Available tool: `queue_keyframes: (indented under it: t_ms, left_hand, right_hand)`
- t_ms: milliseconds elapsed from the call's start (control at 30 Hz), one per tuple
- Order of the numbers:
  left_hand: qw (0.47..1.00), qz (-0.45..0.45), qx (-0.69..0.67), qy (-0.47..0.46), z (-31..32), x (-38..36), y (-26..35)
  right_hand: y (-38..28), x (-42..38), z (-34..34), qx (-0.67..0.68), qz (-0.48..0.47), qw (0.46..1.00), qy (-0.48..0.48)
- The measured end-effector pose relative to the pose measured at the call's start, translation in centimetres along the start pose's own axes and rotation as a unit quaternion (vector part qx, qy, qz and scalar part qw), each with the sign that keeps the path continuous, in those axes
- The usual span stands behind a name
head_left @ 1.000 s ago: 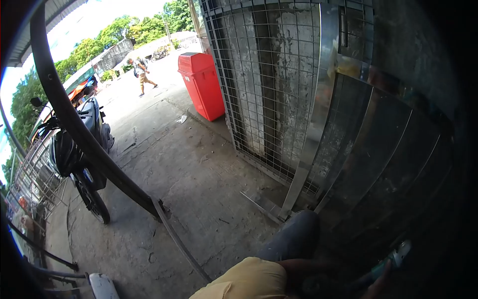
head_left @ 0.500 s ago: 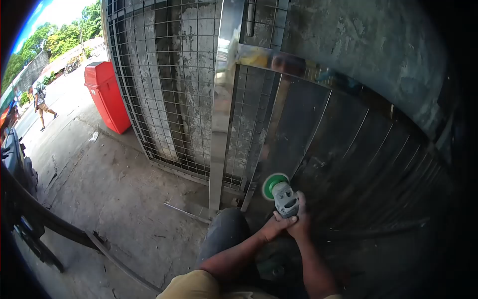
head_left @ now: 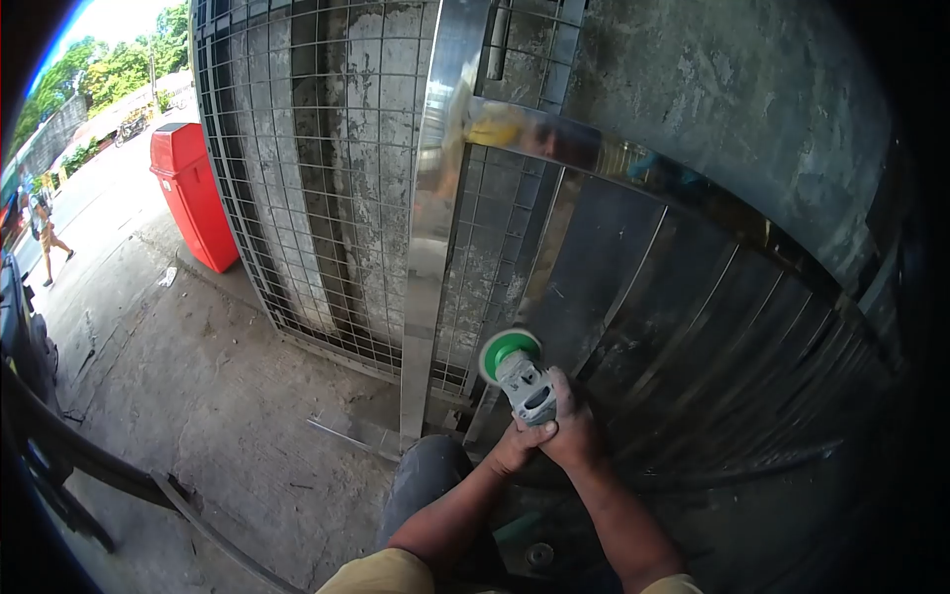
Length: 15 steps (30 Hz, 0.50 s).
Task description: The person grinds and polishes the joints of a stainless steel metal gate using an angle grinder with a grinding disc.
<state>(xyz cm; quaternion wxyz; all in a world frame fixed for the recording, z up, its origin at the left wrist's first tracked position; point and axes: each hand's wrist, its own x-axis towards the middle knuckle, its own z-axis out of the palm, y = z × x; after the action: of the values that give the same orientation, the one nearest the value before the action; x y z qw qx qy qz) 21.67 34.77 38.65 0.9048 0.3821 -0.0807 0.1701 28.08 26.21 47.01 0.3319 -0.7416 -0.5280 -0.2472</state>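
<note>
Both hands are wrapped round the body of a grey angle grinder with a round green disc on its head. My left hand closes on the rear end from the left. My right hand grips the right side, its fingers lying along the body. The disc lies against the lower left part of a shiny metal gate, over a slim upright bar, and its rim looks blurred. Polished top rail and several narrow bars reflect the surroundings.
A wire mesh panel stands left of the gate before a weathered wall. Beyond it is a red bin. A thin metal strip lies on the concrete floor. At far left, a person walks by the road.
The grinder, held by both hands, has moved left across the gate to the slim upright bar. My view has shifted slightly, and the walking person appears farther left.
</note>
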Motion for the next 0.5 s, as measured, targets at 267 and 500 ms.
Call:
queue_keyframes:
  t_ms: [267, 500]
  left_hand:
    - [0.997, 0.037, -0.051, -0.036, 1.0, 4.5, 3.5]
    - [0.998, 0.044, -0.052, 0.012, -2.5, 0.5, -0.9]
  right_hand:
    - [-2.4, 7.1, -3.0, -0.125, -0.049, 0.991, 0.002]
    - [-2.2, 3.1, 0.4, -0.101, -0.038, 0.992, -0.057]
